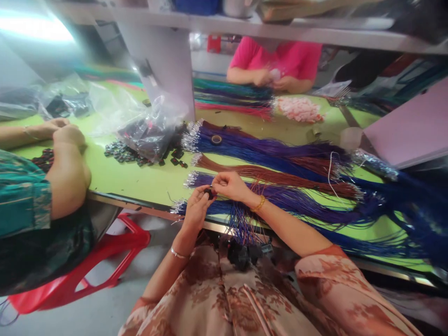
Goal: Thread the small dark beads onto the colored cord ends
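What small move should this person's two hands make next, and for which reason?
Probably the left hand should hold the black part steady while the right hand pushes gently at it, because both hands meet at this part. Whether the right hand pinches anything is too small to tell.

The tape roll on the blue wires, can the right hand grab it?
Probably yes: the tape roll lies uncovered on the blue wires beyond the right hand, though that hand looks busy at the black connector.
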Tool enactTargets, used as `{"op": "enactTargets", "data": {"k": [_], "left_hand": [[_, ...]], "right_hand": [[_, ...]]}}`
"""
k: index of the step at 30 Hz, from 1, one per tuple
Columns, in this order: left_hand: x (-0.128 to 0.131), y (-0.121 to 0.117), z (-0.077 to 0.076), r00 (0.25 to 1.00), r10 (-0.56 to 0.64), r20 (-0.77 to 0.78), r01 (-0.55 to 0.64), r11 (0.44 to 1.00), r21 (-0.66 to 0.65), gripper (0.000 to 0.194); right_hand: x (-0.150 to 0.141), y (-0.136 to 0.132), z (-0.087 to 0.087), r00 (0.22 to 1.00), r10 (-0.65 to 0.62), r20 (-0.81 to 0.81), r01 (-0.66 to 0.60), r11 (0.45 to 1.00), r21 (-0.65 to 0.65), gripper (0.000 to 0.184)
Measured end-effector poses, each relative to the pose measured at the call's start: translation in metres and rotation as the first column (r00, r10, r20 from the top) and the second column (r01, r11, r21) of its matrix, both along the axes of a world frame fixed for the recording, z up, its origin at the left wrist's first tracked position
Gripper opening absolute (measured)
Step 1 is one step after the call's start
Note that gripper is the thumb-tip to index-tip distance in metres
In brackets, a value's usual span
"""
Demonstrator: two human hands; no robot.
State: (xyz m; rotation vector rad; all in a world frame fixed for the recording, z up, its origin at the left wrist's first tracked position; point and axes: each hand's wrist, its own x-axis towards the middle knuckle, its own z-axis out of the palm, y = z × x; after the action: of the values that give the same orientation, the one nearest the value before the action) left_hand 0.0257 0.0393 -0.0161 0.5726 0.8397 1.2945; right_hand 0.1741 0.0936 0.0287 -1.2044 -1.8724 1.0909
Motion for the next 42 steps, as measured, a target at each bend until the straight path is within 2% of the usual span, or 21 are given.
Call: {"op": "enactTargets", "data": {"k": [4, 8, 13, 21, 25, 28, 32, 35, 42], "left_hand": [[-0.001, 0.002, -0.001, 1.0, -0.015, -0.014, 0.015, 1.0, -0.005, 0.031], [-0.002, 0.002, -0.001, 1.0, -0.011, -0.021, 0.01, 1.0, -0.028, 0.029], [-0.002, 0.002, 0.001, 0.999, -0.016, -0.03, 0.014, 0.998, -0.056, 0.029], [-0.002, 0.001, 0.005, 0.998, -0.018, -0.06, 0.014, 0.998, -0.062, 0.029], [0.0, -0.001, 0.005, 0.997, -0.01, -0.082, 0.006, 0.999, -0.043, 0.031], [0.001, -0.002, 0.004, 0.993, -0.019, -0.113, 0.017, 1.0, -0.025, 0.031], [0.002, 0.0, 0.004, 0.991, -0.039, -0.127, 0.035, 0.999, -0.032, 0.032], [0.001, 0.002, 0.005, 0.994, -0.035, -0.103, 0.031, 0.998, -0.046, 0.033], [0.0, -0.001, 0.006, 0.996, -0.026, -0.088, 0.022, 0.999, -0.048, 0.032]], "right_hand": [[0.009, -0.017, -0.009, 0.993, -0.053, 0.108, 0.037, 0.989, 0.144, 0.012], [0.009, -0.026, -0.01, 0.957, -0.085, 0.278, 0.002, 0.959, 0.285, 0.009], [0.005, -0.029, -0.011, 0.893, -0.12, 0.433, -0.051, 0.931, 0.363, 0.013], [0.0, -0.032, -0.014, 0.825, -0.173, 0.538, -0.088, 0.901, 0.426, 0.017], [-0.002, -0.035, -0.015, 0.828, -0.176, 0.532, -0.096, 0.891, 0.444, 0.02], [-0.002, -0.033, -0.017, 0.88, -0.128, 0.457, -0.091, 0.9, 0.426, 0.017], [-0.002, -0.026, -0.023, 0.967, -0.096, 0.236, 0.029, 0.962, 0.273, 0.013], [0.0, -0.023, -0.023, 0.99, -0.05, 0.129, 0.029, 0.987, 0.159, 0.013], [0.007, -0.026, -0.009, 0.972, 0.02, 0.235, -0.075, 0.971, 0.227, 0.012]]}}
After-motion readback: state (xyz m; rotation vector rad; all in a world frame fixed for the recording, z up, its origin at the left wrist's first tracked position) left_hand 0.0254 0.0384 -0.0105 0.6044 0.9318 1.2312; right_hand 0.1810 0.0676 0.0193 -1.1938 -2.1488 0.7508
